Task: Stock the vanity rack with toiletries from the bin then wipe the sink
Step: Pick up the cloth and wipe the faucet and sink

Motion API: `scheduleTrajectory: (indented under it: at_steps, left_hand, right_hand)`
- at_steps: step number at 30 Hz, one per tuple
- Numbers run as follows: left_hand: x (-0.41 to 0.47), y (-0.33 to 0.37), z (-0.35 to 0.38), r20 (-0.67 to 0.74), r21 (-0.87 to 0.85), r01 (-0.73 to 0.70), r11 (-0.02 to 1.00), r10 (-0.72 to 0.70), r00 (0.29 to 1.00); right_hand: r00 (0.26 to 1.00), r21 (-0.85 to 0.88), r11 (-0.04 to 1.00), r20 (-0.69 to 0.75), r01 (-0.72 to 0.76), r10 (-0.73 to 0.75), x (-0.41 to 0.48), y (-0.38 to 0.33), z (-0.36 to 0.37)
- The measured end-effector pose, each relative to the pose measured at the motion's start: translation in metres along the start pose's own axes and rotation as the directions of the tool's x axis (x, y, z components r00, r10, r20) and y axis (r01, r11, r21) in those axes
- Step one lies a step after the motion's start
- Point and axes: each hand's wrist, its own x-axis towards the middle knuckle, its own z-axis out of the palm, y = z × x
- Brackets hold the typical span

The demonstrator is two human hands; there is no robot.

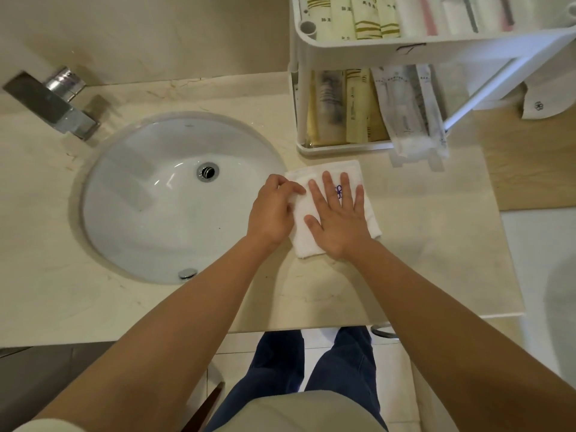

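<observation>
White towel (328, 171) flat under right hand (338, 219); left hand (270, 210) pinching edge.

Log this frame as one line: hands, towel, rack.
phase: towel on counter beside sink | left hand: pinches towel's left edge | right hand: flat on towel | rack: both tiers stocked

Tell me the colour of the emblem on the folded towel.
Purplish blue emblem, white towel; head view.
</observation>
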Motion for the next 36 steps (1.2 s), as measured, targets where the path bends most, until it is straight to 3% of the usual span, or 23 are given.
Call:
scheduleTrajectory:
  at_steps: [5, 10, 14, 18, 21, 36]
  left_hand:
    - [-0.014, -0.008, -0.008, 0.027, 0.026, -0.01, 1.0, 0.01, 1.0]
    - [-0.01, -0.012, -0.016, 0.019, 0.347, -0.087, 0.934, 0.086, 0.996]
    - [-0.012, -0.012, -0.007, 0.175, 0.424, -0.158, 0.892, 0.091, 0.98]
    - [-0.015, -0.014, -0.006, 0.154, 0.383, -0.157, 0.91, 0.105, 0.982]
    - [-0.016, -0.016, -0.006, 0.164, 0.449, -0.175, 0.876, 0.112, 0.98]
    - [-0.072, -0.02, 0.006, 0.052, 0.426, -0.063, 0.902, 0.045, 0.998]
  right_hand:
    - [0.999, -0.011, 0.999, 0.025, 0.032, -0.032, -0.006, -0.009, 0.002]
    - [0.999, -0.017, 1.0, 0.041, 0.027, -0.026, -0.007, -0.011, 0.002]
    - [0.999, -0.015, 1.0, 0.046, 0.02, -0.019, -0.007, -0.011, 0.002]
    - [0.999, -0.004, 1.0, 0.051, 0.013, -0.013, -0.006, -0.011, 0.003]
    - [0.998, 0.006, 1.0, 0.055, 0.01, -0.011, -0.007, -0.011, 0.003]
    - [0.994, 0.035, 0.999, 0.103, 0.041, -0.045, -0.046, -0.026, 0.016]
